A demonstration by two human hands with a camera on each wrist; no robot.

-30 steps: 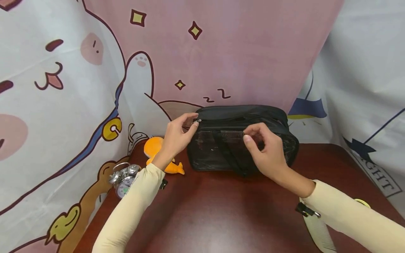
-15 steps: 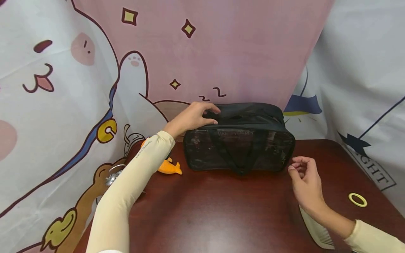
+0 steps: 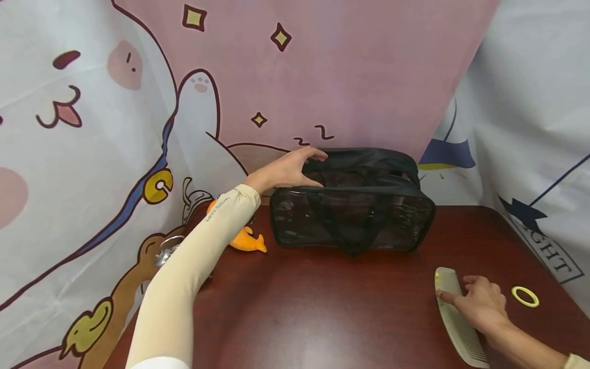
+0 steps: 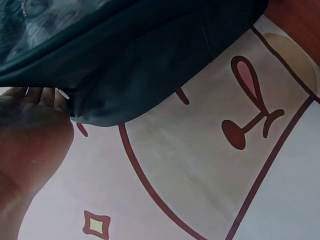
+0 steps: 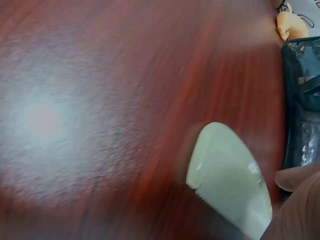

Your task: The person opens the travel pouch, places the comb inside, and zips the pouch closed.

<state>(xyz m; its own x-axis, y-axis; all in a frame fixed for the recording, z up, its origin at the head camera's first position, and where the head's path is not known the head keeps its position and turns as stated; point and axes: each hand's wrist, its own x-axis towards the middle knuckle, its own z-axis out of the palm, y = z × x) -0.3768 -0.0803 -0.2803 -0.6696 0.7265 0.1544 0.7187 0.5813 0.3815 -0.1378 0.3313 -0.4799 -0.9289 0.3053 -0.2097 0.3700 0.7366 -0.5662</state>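
A black bag with clear panels stands at the back, its zipped top gaping. My left hand is at the left end of that opening, fingers and thumb spread apart. In the left wrist view the left hand reaches in under the bag's dark edge, which hides the fingertips. On the right, a pale green comb lies on the table. My right hand straddles it, thumb across the spine and fingers on the toothed side. In the right wrist view the thumb shows just beyond the comb's spine.
A yellow ring lies right of the right hand. An orange plush toy and a silver alarm clock are partly hidden behind the left sleeve. Printed cloth hangs behind the brown table.
My left hand has shifted from the zipper pull to the bag's opening, which now gapes wider. My right hand has left the bag and come down over the comb.
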